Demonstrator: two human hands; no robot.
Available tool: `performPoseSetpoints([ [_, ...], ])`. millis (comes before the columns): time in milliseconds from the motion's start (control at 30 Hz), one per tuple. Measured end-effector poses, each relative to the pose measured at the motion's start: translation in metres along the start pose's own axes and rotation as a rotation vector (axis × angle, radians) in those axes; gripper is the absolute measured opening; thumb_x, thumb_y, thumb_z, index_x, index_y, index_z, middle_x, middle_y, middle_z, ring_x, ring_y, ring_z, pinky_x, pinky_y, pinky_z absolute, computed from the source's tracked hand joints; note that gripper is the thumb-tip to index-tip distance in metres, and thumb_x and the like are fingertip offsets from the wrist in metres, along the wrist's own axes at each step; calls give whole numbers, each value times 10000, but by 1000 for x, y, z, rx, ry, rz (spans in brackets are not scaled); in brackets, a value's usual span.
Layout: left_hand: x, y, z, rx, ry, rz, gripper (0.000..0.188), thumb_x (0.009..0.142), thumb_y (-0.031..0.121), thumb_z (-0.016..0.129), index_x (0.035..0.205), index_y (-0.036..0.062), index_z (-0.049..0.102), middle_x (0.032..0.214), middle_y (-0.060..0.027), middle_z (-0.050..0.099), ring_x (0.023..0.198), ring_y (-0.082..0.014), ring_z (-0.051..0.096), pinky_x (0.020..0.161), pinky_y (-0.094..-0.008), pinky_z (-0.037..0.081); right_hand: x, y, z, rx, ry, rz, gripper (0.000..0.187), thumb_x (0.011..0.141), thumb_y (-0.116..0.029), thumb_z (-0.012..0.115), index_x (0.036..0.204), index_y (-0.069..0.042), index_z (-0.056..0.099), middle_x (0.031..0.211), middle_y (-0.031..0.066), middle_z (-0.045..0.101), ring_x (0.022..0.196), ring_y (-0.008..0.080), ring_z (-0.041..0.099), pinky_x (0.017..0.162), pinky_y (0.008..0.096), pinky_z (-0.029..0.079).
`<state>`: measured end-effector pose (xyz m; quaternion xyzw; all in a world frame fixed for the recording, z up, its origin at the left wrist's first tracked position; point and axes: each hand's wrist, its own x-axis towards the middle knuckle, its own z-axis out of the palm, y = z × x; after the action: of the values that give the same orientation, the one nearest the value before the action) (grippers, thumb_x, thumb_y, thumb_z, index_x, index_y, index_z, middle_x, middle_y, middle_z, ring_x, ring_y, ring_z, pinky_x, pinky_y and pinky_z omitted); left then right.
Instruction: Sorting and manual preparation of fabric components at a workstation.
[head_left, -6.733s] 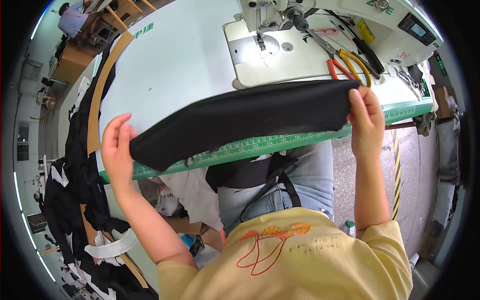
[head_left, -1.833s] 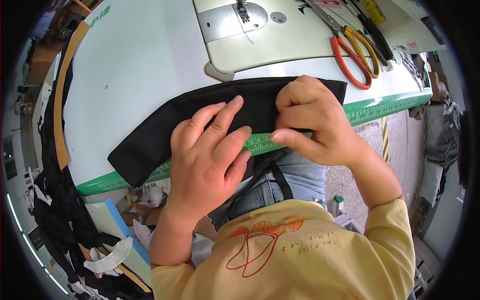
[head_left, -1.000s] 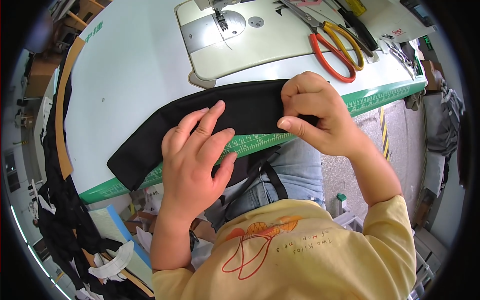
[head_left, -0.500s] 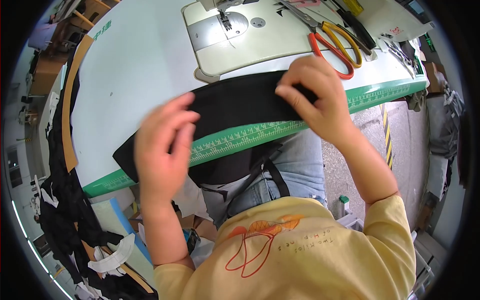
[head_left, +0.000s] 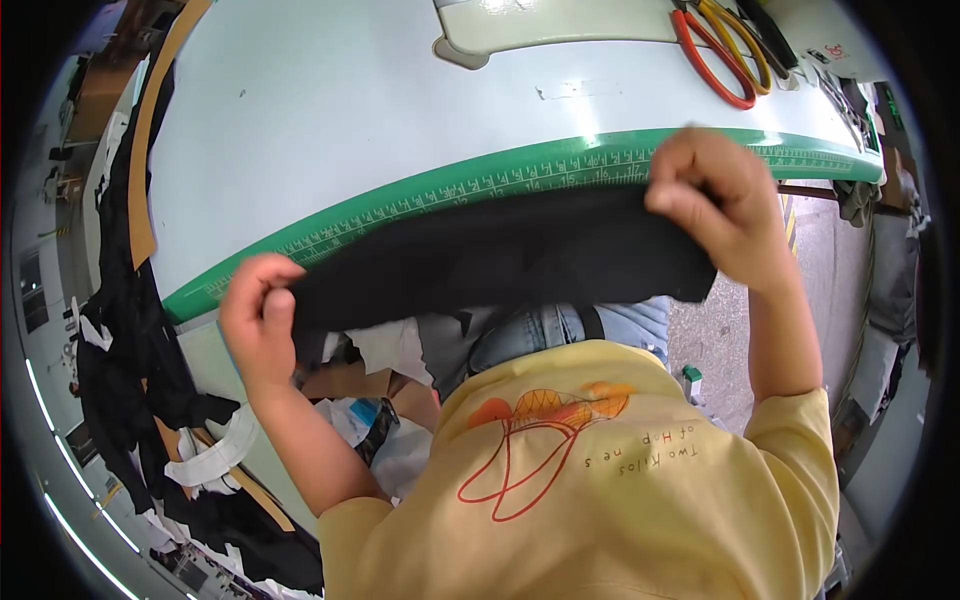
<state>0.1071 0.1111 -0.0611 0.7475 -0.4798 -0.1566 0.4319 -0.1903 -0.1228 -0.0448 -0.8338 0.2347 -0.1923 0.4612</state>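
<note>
A long, slightly curved strip of black fabric (head_left: 500, 250) is stretched between my two hands, just over the front edge of the table and above my lap. My left hand (head_left: 262, 320) pinches its left end between thumb and curled fingers. At the upper right of the strip, my right hand (head_left: 715, 200) is closed on the fabric, and a corner hangs below it. Behind the cloth runs the green edge strip (head_left: 400, 205) of the table, printed with a ruler scale.
The sewing machine's pale bed (head_left: 560, 25) lies at the far side of the white table (head_left: 300, 120). Scissors with red and yellow handles (head_left: 720, 60) rest at the far right. Black and white fabric pieces (head_left: 130, 360) hang along the left, beside a brown strip (head_left: 150, 150).
The black fabric has come off the tabletop toward me, over the table's edge. My hands have moved apart, and both now grip it. The view has shifted, leaving the needle area out of sight.
</note>
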Motion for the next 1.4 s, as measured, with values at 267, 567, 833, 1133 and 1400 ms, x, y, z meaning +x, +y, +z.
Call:
performPoseSetpoints([
  [267, -39, -54, 34, 136, -80, -200, 130, 784, 99, 683, 840, 4, 614, 757, -111, 614, 689, -241, 595, 642, -306, 455, -32, 46, 60, -444, -18, -57, 173, 833, -245, 622, 855, -76, 595, 729, 125, 599, 686, 330, 581, 602, 408, 462],
  [567, -6, -88, 117, 312, -220, -29, 607, 748, 428, 711, 1194, 62, 520, 1177, -166, 548, 1059, -362, 515, 889, -414, 420, 7, 118, 138, -571, -10, -129, 348, 817, -344, 625, 1081, -119, 616, 1045, 116, 616, 990, 310, 566, 874, 393, 438],
  [833, 4, -69, 89, 184, -189, 43, 309, 788, 285, 702, 966, 38, 650, 908, -99, 658, 846, -286, 609, 731, -371, 471, 20, 93, 122, -333, -62, -24, 323, 850, -348, 604, 1067, -110, 630, 1026, 122, 626, 961, 307, 580, 840, 384, 457],
  [1133, -11, -59, 80, 500, -464, -43, 355, 753, 279, 713, 1019, 59, 630, 982, -99, 636, 934, -327, 573, 824, -402, 463, -22, 92, 127, -465, -372, 36, 351, 848, -355, 590, 1043, -67, 543, 954, 155, 596, 893, 348, 582, 780, 433, 458],
  [1400, -29, -57, 110, 383, -299, 0, 840, 691, 422, 738, 1353, 96, 335, 1313, -238, 390, 1219, -413, 371, 988, -475, 361, -9, 109, 145, -271, -313, 65, 591, 715, -530, 674, 1019, -51, 508, 961, 151, 597, 967, 351, 554, 901, 425, 397],
])
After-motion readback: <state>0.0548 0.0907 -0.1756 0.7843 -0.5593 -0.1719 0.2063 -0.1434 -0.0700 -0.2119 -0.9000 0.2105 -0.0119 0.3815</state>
